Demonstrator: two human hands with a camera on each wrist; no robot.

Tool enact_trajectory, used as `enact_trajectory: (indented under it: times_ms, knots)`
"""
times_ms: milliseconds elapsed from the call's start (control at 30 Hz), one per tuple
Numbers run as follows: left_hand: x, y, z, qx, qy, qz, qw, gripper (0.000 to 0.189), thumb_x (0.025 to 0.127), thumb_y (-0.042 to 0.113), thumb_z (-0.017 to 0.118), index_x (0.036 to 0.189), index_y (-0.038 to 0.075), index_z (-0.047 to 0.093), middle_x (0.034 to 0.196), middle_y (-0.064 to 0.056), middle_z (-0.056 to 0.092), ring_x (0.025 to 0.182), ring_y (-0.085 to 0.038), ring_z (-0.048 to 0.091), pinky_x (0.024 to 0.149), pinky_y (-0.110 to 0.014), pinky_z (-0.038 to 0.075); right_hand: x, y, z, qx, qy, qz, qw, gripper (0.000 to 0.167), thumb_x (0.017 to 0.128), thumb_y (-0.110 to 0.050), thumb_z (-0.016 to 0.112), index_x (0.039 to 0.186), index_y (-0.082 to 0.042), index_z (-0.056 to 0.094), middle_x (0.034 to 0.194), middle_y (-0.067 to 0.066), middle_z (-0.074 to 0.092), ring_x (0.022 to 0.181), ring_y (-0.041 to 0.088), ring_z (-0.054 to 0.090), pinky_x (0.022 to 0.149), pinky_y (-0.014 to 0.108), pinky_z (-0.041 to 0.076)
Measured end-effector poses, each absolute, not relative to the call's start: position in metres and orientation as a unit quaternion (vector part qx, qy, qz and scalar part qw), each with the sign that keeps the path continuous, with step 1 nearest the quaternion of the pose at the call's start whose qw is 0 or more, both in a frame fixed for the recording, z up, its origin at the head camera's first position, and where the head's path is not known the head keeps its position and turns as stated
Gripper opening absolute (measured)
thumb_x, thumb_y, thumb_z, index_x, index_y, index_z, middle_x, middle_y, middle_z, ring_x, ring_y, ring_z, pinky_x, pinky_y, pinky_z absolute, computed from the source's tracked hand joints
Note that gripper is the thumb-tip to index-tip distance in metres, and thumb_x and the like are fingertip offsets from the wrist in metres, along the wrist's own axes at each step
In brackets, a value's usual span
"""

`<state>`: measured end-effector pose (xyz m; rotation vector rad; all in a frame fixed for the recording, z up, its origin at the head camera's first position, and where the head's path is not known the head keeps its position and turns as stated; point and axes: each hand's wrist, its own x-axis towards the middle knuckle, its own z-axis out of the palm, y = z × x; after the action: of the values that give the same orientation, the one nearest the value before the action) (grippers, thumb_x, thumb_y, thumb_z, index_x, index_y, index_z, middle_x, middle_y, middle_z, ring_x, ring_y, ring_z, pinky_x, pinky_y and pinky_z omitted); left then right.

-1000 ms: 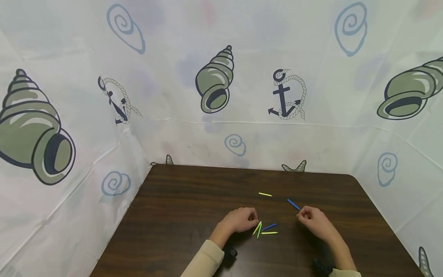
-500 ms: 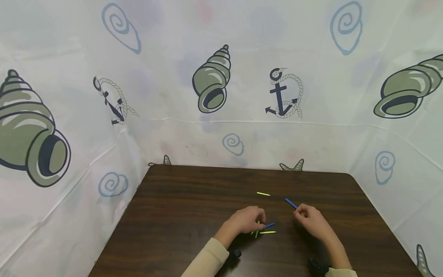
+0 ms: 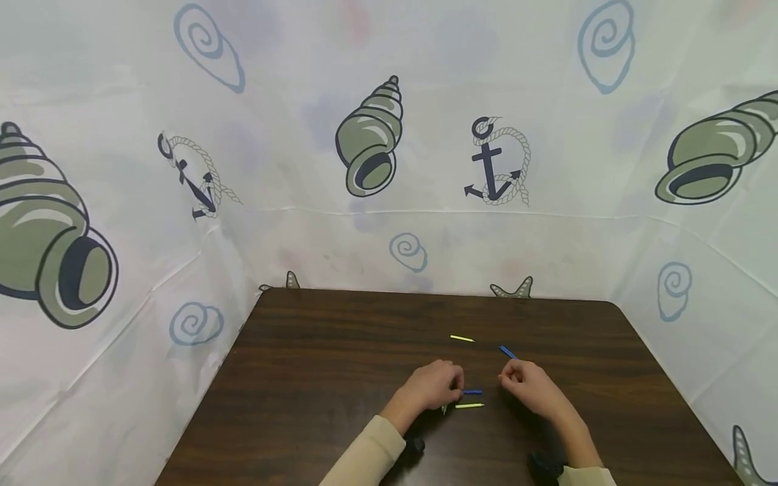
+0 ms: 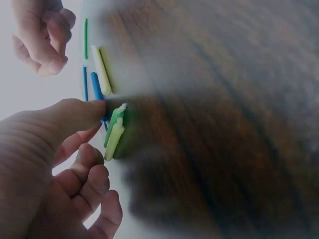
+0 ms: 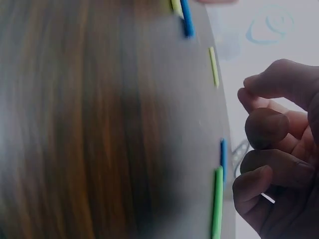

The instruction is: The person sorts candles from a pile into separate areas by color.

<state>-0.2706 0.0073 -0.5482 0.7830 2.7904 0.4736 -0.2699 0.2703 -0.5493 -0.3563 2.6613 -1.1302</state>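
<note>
Blue stick (image 3: 473, 392) has swung level, pinched in left grip (image 3: 433, 385); right grip (image 3: 533, 387) curled narrow; woodgrain worktop (image 3: 340, 351) below, shell-printed sheet (image 3: 428, 175) beyond

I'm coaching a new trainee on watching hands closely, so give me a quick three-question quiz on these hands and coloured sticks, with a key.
1. True or false: the right hand grips a yellow stick.
2. Which does the left hand's thumb touch? A: a red stick. B: a blue stick. C: a white stick.
3. Fill in: in the head view, the farthest stick is coloured ____.

Key: 1. False; it holds nothing. 2. B. 3. Yellow.
</note>
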Motion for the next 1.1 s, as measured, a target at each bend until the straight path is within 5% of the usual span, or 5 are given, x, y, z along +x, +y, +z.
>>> enact_trajectory:
  times_ms: [333,900,1100]
  knots:
    - [-0.278,0.010,-0.552,0.246,0.950,0.166,0.096,0.010,0.101,0.028,0.077,0.099,0.024,0.068,0.095,0.009,0.063,0.083,-0.008,0.054,0.069,-0.028,0.048,-0.263,0.221,-0.550,-0.191,0.902,-0.363,0.135,0.008,0.104,-0.021,0.070,0.098,-0.015,0.069,0.070,-0.006,0.055,0.056,0.005,0.045,0.052,0.025,0.038]
    - [-0.278,0.006,-0.556,0.239,0.947,0.196,0.083,0.009,0.101,0.030,0.077,0.104,0.025,0.070,0.100,0.009,0.067,0.086,-0.008,0.057,0.072,-0.029,0.050,-0.261,0.202,-0.551,-0.138,0.935,-0.304,0.116,0.009,0.098,-0.019,0.077,0.098,-0.021,0.069,0.073,-0.005,0.057,0.060,0.012,0.049,0.054,0.028,0.036]
    - [-0.280,-0.003,-0.555,0.224,0.938,0.250,0.091,0.016,0.101,0.028,0.075,0.115,0.022,0.069,0.092,0.008,0.063,0.077,-0.007,0.053,0.067,-0.028,0.046,-0.260,0.202,-0.547,-0.125,0.938,-0.300,0.119,0.009,0.097,-0.013,0.077,0.093,-0.018,0.069,0.073,-0.003,0.059,0.061,0.014,0.051,0.055,0.030,0.037]
